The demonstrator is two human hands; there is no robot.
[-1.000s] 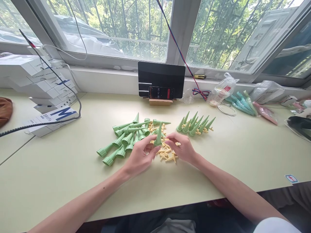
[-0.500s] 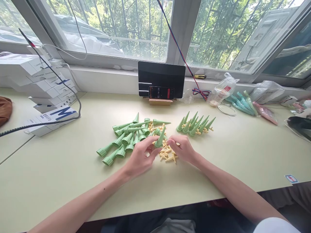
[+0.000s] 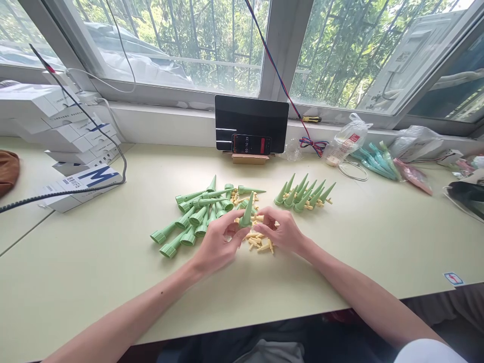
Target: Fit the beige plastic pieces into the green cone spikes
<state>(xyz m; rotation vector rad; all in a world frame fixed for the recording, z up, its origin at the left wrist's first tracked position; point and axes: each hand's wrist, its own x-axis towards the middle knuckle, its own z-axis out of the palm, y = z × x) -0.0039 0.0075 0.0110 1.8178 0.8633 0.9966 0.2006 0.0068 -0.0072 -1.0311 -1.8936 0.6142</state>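
My left hand [image 3: 220,243] grips a green plastic cone-shaped spike [image 3: 247,214] by its wide base, with the point upward. Just to its right is my right hand [image 3: 280,231], its thumb and forefinger apart near the spike's side. A small yellow piece shows in that gap; I cannot tell if it is fixed to the spike. Under and between the hands lie small yellow T-shaped plastic valves [image 3: 260,244], partly hidden. Left of my left hand is a heap of green spikes [image 3: 198,218] lying on their sides.
Several green spikes with yellow valves [image 3: 302,196] stand upright in rows at the right. A phone [image 3: 251,144] showing a timer leans on a dark tablet [image 3: 251,116]. White boxes [image 3: 83,136] are stacked at left; plastic bags [image 3: 350,138] lie back right on the table [image 3: 302,292].
My left hand has lowered the spike slightly and shifted it a little left. The fingers of my right hand have opened from a closed grip beside it.
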